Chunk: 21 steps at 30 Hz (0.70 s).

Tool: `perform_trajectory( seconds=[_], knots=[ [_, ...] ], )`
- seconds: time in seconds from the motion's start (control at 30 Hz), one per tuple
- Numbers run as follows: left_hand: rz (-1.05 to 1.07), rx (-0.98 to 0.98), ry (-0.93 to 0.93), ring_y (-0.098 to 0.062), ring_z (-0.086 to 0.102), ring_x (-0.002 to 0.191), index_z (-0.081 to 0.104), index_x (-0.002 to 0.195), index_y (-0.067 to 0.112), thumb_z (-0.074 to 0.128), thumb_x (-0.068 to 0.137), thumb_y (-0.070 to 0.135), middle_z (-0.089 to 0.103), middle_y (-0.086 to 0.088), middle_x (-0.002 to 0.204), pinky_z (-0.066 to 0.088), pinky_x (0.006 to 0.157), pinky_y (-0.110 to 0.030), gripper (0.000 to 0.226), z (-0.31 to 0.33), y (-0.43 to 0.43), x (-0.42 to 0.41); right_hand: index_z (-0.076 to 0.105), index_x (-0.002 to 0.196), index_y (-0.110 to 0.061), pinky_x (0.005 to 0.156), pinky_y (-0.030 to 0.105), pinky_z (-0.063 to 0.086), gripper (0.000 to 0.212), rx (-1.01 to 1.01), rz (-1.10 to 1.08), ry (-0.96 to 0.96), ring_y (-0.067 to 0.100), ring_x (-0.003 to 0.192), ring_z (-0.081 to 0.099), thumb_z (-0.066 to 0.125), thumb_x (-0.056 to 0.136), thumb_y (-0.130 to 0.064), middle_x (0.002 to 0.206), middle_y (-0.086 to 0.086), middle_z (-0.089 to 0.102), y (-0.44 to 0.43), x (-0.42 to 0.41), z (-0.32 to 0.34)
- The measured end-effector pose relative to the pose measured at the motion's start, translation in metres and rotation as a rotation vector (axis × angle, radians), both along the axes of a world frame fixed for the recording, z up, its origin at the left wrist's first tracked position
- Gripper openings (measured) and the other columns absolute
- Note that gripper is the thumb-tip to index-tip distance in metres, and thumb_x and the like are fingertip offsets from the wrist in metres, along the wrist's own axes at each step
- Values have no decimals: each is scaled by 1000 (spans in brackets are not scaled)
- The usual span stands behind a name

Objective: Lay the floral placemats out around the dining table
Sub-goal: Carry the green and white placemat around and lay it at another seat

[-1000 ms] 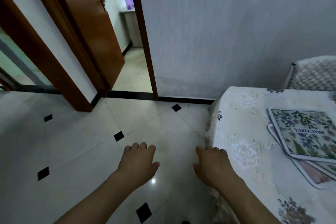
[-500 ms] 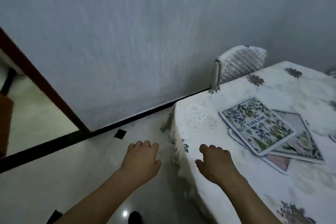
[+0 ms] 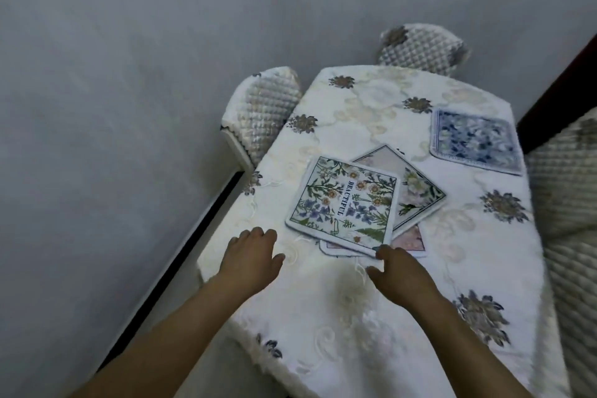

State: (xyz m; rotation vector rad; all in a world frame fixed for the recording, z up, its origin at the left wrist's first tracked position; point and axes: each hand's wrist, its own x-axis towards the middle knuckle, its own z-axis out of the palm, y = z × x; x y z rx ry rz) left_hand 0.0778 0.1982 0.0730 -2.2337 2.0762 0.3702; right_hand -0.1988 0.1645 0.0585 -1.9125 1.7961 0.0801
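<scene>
Both hands (image 3: 250, 255) outstretched, palms down

Grey wall (image 3: 129, 74), seemingly quilted chairs (image 3: 261, 107)

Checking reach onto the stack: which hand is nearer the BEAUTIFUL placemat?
Right. The right hand has fingertips at the BEAUTIFUL placemat's near right corner. The left hand hovers over the tablecloth, clear of its near left corner.

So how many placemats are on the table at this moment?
4 visible: the BEAUTIFUL placemat tops a pile, pale rose placemat beneath it, pink placemat at the bottom, blue placemat lies apart, far right. More may hide underneath.
</scene>
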Motion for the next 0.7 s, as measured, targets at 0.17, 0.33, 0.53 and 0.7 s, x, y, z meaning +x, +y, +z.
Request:
perform_trajectory(
  seconds=[0.17, 0.33, 0.53, 0.7],
  knots=[
    [-48, 7, 51, -33, 56, 105, 54, 119, 15, 53, 91, 41, 60, -12, 112, 46, 84, -41, 38, -39, -110, -1, 61, 111, -9, 76, 35, 50, 32, 21, -256, -186, 32, 97, 63, 64, 88, -30, 107, 18, 68, -94, -17, -46],
    [20, 104, 157, -36, 53, 114, 49, 126, 12, 54, 92, 37, 55, -16, 121, 47, 88, -43, 43, -87, -194, -1, 58, 121, -6, 79, 41, 56, 46, 11, -501, -274, 37, 93, 66, 69, 83, -28, 108, 22, 67, -146, -27, -93],
    [164, 209, 401, -43, 53, 114, 44, 138, 22, 63, 85, 33, 50, -24, 127, 45, 97, -43, 57, -139, -250, 0, 58, 119, -27, 74, 37, 56, 56, -25, -686, -348, 34, 85, 65, 65, 67, -47, 100, 20, 63, -169, -32, -145],
    [270, 213, 636, -34, 60, 89, 47, 129, 22, 65, 82, 23, 54, -23, 118, 50, 79, -33, 50, -150, -278, 3, 57, 123, -19, 76, 28, 44, 50, -42, -714, -365, 31, 92, 62, 70, 76, -29, 109, 16, 60, -179, -10, -133]
  ],
)
